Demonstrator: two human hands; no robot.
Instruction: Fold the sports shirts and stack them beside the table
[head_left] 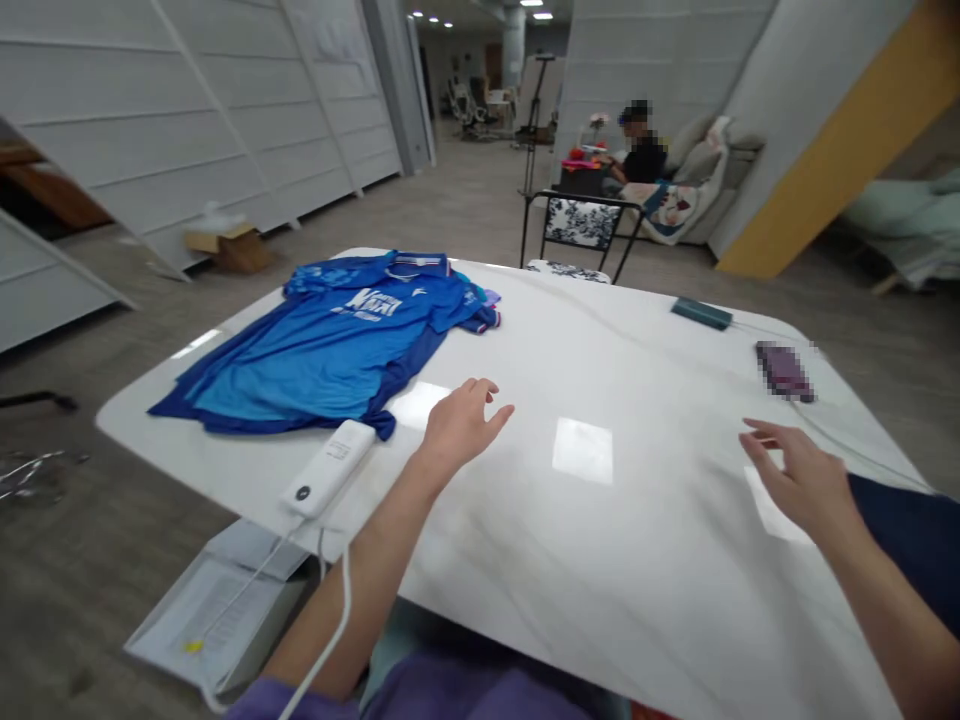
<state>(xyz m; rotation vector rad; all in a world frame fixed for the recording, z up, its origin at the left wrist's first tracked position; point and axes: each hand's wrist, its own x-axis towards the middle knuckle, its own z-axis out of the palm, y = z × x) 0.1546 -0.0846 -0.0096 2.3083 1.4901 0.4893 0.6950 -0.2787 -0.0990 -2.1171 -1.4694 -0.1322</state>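
My left hand (461,425) hovers over the white table (570,560), thumb and fingers apart, holding nothing. To its left lies a blue jersey (330,340) with white lettering, spread flat, with more clothing showing beneath its far edge. A white power bank (330,468) with a cable sits at the near left edge, beside my left forearm. Over the right side of the table is my right hand (802,475), fingers apart and nothing in it. Dark navy cloth (911,540) lies by my right wrist, partly hidden by the arm.
A dark green case (701,313) and a phone-like purple item (784,371), blurred out, lie at the far right, near a thin cable. Beyond the table stands a folding chair (581,222). A person (643,155) sits farther back. An open white box (225,600) is below left.
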